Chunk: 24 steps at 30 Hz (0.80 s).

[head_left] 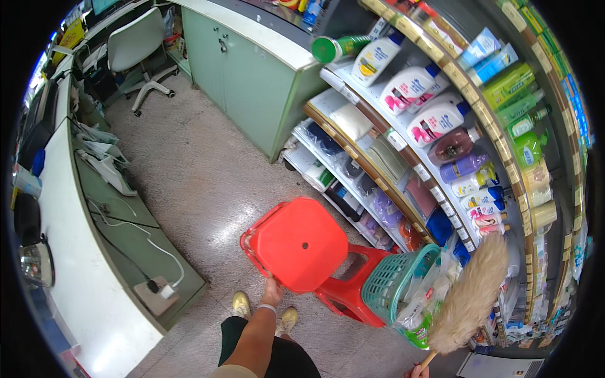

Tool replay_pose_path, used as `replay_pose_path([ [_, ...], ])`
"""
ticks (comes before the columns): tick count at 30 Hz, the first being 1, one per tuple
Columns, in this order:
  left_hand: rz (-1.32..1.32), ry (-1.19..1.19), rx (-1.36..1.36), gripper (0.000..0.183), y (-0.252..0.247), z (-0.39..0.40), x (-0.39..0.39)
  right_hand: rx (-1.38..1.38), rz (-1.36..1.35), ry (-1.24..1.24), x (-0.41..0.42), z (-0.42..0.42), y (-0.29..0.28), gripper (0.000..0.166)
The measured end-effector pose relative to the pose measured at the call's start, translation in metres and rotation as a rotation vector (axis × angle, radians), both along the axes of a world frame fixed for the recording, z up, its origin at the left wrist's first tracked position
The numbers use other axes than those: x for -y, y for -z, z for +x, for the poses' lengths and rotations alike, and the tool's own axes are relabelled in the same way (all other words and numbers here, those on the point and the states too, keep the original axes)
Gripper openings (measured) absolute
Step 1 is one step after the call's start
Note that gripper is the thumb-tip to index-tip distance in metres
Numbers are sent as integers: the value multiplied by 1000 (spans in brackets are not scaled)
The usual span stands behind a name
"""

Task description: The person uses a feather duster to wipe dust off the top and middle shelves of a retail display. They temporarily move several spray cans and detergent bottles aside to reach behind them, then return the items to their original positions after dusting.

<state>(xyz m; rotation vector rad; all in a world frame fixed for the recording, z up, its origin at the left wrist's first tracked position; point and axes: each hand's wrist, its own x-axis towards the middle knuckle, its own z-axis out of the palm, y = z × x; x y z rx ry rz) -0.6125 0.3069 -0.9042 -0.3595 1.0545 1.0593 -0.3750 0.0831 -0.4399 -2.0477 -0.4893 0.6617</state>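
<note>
My left hand point(272, 292) grips the near edge of a red plastic stool point(302, 222), whose octagonal seat with a small centre hole faces up at me. Further red plastic stool parts point(347, 279) show to its right; I cannot tell whether they belong to a second stool. Only the fingers of my right hand point(417, 371) show at the bottom edge, closed around the wooden handle of a fluffy beige duster point(470, 293). The duster's head partly covers a green plastic basket point(394, 283) holding packaged goods and plastic bags.
Shop shelves point(416, 165) with bottles and packets rise on the right. A green cabinet point(246, 75) stands ahead, a white swivel chair point(137, 42) behind at left. Along the left runs a white-topped counter point(90, 293) with a power socket and charger point(165, 291) on its green lower ledge.
</note>
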Motion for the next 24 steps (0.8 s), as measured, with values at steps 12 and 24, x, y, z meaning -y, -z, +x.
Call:
replay_pose_path([
  [12, -167, 239, -189, 44, -135, -164, 32, 81, 410, 49, -41, -46, -97, 15],
  [24, -36, -40, -257, 26, -262, -135, -227, 351, 787, -83, -199, -1, -90, 19],
])
